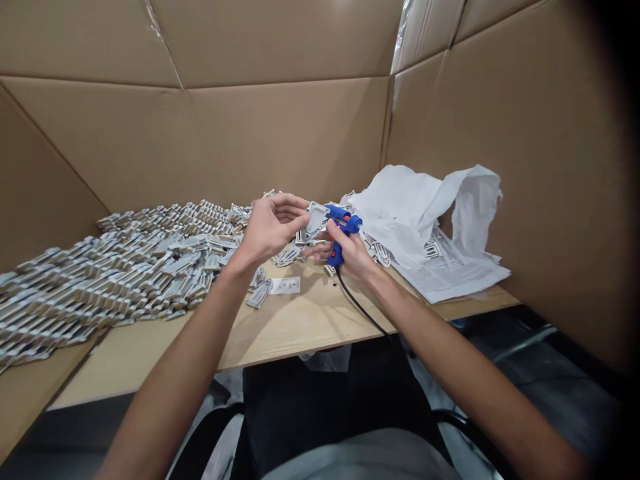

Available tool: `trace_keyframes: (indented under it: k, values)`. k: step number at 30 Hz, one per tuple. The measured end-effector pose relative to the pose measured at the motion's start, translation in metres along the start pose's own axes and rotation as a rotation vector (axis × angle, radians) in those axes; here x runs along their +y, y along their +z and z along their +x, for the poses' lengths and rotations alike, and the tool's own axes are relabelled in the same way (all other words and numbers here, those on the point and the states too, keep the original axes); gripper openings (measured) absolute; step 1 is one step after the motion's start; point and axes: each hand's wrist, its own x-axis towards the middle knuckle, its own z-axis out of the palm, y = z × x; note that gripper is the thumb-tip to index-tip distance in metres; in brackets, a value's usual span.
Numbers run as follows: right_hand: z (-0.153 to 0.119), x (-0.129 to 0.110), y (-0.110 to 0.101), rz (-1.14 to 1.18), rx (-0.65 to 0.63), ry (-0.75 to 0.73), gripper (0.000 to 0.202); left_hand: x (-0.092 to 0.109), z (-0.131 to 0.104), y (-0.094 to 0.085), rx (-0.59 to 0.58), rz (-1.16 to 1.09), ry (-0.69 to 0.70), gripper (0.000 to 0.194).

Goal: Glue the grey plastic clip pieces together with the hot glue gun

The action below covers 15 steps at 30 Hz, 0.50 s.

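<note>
- At nine o'clock, a broad pile [125,273] of pale parts covers the bench [305,327], stacked in rows with looser ones on top.
- Two loose parts [259,294] lie right of it, beside a pale strip [285,285].
- The left hand [273,227] pinches one grey piece [316,219] between thumb and fingers, above the bench and at one o'clock from the strip. The piece is probably light, stiff and smooth, its thin rims likely snappable; the outer edges seem the best hold.
- At three o'clock from it, the right hand [354,252] grips a blue gun [336,252] by the handle; whether gun and piece touch cannot be told.
- A cord [356,302] leaves the handle at five o'clock.
- Farther right, crumpled paper [405,200] bears a few parts; cardboard [280,133] walls hem everything in like a box.
</note>
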Motion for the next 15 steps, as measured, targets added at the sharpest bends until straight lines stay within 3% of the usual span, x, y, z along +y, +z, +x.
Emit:
trace_keyframes:
  k: [6, 12, 15]
  values:
    - [-0.01, -0.018, -0.003, 0.061, -0.097, 0.098, 0.039, -0.028, -0.004, 0.005, 0.138, -0.039, 0.011, 0.024]
    - [0.003, -0.02, -0.011, 0.173, 0.128, -0.096, 0.035, -0.039, -0.012, 0.0, 0.107, -0.086, -0.157, 0.022]
    - [0.01, -0.019, -0.017, 0.178, 0.149, -0.181, 0.031, -0.038, -0.015, -0.002, 0.097, -0.097, -0.216, 0.021]
